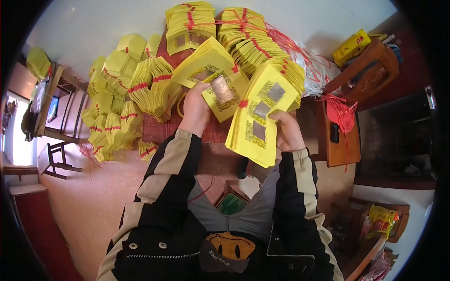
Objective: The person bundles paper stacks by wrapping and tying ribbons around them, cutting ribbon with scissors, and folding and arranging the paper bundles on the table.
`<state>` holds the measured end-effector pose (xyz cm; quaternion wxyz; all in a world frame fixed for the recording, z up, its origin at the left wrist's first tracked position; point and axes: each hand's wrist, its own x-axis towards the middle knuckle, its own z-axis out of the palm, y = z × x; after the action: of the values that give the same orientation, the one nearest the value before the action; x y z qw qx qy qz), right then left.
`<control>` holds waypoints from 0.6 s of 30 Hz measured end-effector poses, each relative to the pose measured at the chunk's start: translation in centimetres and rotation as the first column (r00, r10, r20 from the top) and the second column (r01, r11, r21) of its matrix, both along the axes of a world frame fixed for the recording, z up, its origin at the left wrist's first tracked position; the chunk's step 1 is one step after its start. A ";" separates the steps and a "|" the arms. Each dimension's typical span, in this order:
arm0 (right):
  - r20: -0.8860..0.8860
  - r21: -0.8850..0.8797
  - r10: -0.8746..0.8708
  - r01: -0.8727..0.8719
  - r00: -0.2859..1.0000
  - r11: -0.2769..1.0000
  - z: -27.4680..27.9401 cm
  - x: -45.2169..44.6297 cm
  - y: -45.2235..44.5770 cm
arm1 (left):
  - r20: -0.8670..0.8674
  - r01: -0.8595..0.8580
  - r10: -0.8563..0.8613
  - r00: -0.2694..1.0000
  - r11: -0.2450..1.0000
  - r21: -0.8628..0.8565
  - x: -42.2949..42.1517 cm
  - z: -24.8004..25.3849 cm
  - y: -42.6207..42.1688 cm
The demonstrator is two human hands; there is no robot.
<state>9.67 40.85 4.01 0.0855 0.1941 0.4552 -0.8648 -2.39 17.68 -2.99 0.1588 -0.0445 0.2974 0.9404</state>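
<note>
My left hand point(196, 107) grips a yellow paper bundle point(202, 67), fanned into two parts, with silver patches and dark print on it. A red tie crosses it near its right side. In my right hand point(287, 130) is another yellow bundle point(251, 136), held at its right edge, with three silver patches facing up and a red tie at its left. My right thumb lies on its face. Both bundles are above the near part of the red table point(161, 132). The fingers beneath the bundles are mostly hidden.
Stacks of tied yellow bundles point(190, 21) stand at the back of the table, more point(112, 75) pile up at the left. Red strings point(300, 44) trail behind. A wooden chair point(375, 70) with a red bundle of string point(340, 112) is at the right, a stool point(58, 157) at the far left.
</note>
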 end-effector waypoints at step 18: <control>-0.127 -0.166 -0.164 0.142 0.978 0.976 0.2 -0.5 -4.6 | -0.063 -0.143 0.135 0.989 0.977 -0.161 1.4 1.1 -0.1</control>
<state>9.15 36.24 4.21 0.0014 0.1601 0.3747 -0.9132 -0.95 17.54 -1.88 0.0807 -0.0537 0.3744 0.9222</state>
